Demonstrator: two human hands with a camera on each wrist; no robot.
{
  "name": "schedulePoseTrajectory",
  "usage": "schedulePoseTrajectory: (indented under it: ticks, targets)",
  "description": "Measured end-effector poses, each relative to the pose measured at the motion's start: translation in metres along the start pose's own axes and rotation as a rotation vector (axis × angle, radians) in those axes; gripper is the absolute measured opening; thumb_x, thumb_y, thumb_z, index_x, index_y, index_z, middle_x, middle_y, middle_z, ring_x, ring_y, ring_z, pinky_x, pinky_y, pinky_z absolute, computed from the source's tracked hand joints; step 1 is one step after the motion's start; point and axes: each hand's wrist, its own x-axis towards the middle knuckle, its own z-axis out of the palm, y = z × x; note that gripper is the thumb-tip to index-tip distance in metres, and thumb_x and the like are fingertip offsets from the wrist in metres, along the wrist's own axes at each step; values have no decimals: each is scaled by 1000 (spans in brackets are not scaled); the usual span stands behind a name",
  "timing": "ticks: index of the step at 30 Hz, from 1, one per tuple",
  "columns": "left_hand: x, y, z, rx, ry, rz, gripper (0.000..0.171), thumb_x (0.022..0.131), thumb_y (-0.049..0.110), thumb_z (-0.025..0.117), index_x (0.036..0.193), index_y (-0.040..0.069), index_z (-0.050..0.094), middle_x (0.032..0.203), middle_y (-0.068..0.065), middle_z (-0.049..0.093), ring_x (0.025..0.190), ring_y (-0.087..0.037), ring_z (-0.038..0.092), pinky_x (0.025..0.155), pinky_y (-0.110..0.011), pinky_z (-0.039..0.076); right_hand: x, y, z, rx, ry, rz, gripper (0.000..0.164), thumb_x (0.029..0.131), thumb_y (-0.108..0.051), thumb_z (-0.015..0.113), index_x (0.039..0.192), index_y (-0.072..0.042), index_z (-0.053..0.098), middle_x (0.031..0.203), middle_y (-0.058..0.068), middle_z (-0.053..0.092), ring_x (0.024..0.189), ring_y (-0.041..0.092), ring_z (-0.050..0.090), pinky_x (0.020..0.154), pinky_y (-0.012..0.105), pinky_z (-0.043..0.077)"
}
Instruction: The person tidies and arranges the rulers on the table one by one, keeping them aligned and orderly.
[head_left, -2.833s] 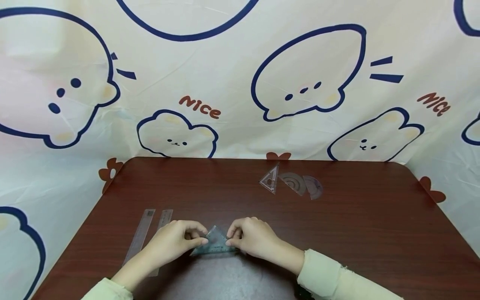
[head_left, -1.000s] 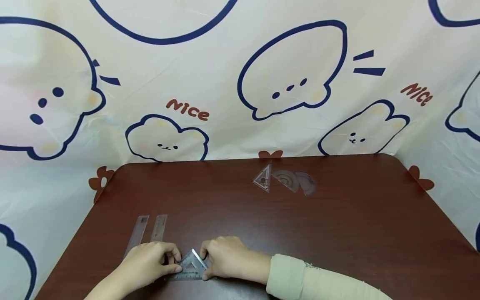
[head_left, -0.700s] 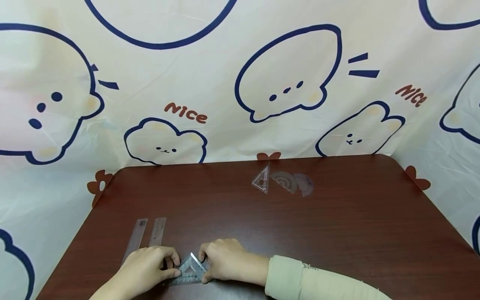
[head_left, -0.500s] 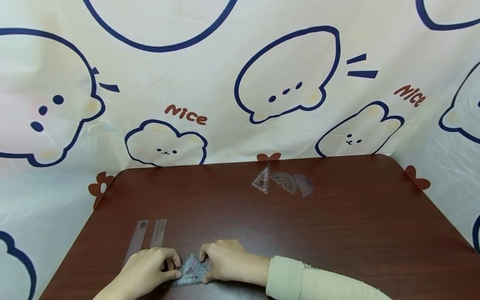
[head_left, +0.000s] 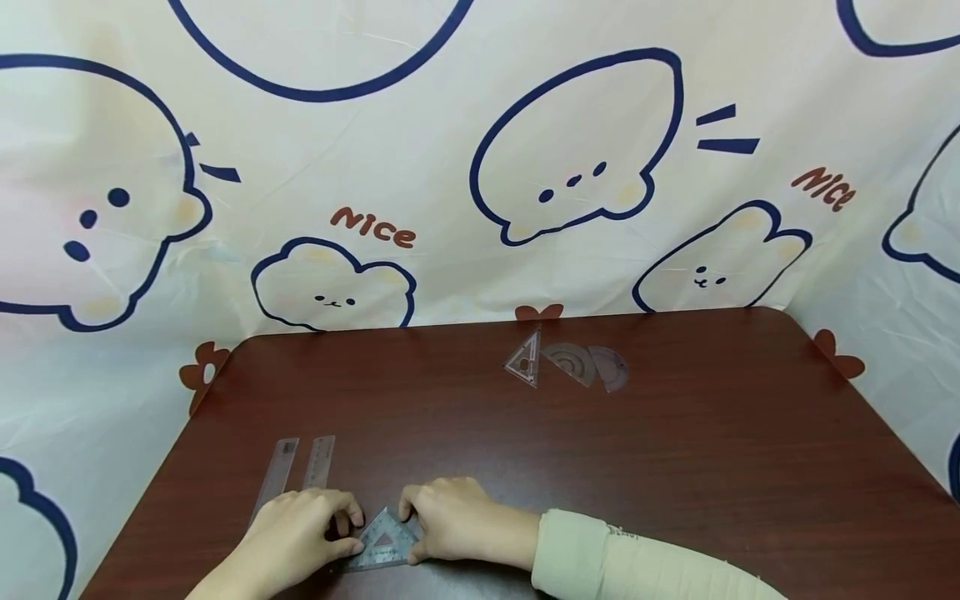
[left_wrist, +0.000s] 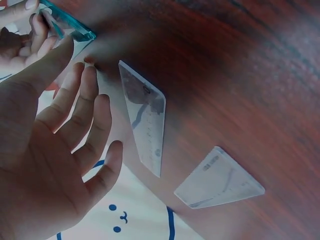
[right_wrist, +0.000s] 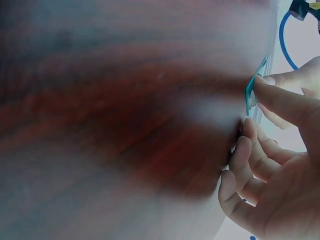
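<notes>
A see-through bluish set square (head_left: pixel 384 542) lies near the front of the table in the head view, point away from the person. My left hand (head_left: pixel 300 533) holds its left side by the thumb and index finger. At its right side my right hand (head_left: pixel 453 521) pinches it. In the right wrist view the set square (right_wrist: pixel 248 95) shows a teal edge with clear edges beside it; whether it is one piece or a stack, I cannot tell. Two clear rulers, one on the left (head_left: pixel 277 475) and one closer to the set square (head_left: pixel 319 462), lie partly behind the left hand.
Toward the back of the brown table (head_left: pixel 712 433) lie a small clear set square (head_left: pixel 524 360), a protractor (head_left: pixel 572 362) and a second protractor (head_left: pixel 611 368). A cartoon-printed cloth (head_left: pixel 450 167) hangs behind the table and along its sides.
Since the oldest frame, both hands and the set square have shifted left and toward the person, and the head view has turned slightly. Over the last second hardly anything has moved.
</notes>
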Motion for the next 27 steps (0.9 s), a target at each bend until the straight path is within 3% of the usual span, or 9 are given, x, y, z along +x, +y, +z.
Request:
schedulePoseTrajectory:
  ticks: [7, 11, 17, 27]
  targets:
    - [0, 2, 1, 31, 20, 31, 24, 74, 45, 85, 83, 36, 64, 70, 26, 50, 59, 6, 43, 56, -26, 39, 0, -1, 0, -15, -3, -1, 37, 74, -42, 87, 102, -27, 68, 64, -17, 48, 58, -2, 45, 56, 23, 39]
    - [2, 5, 1, 52, 68, 40, 22, 75, 42, 84, 84, 36, 65, 71, 26, 50, 60, 7, 44, 57, -25, 40, 1, 2, -1, 2, 23, 5, 34, 74, -43, 86, 101, -29, 69, 62, -18, 48, 57, -4, 45, 54, 21, 39]
    - [8, 15, 1, 69, 148, 9, 19, 77, 38, 83, 82, 38, 64, 71, 30, 49, 65, 9, 49, 59, -25, 42, -2, 9, -3, 28, 78, -18, 24, 79, -38, 83, 98, -31, 70, 61, -21, 48, 56, -6, 45, 55, 20, 38]
    - [23, 30, 1, 1, 191, -36, 16, 80, 34, 82, 85, 36, 67, 71, 30, 52, 64, 8, 50, 57, -23, 42, -9, 25, -14, 115, 135, -38, 15, 87, -25, 78, 100, -24, 72, 63, -21, 49, 57, -7, 46, 57, 18, 40]
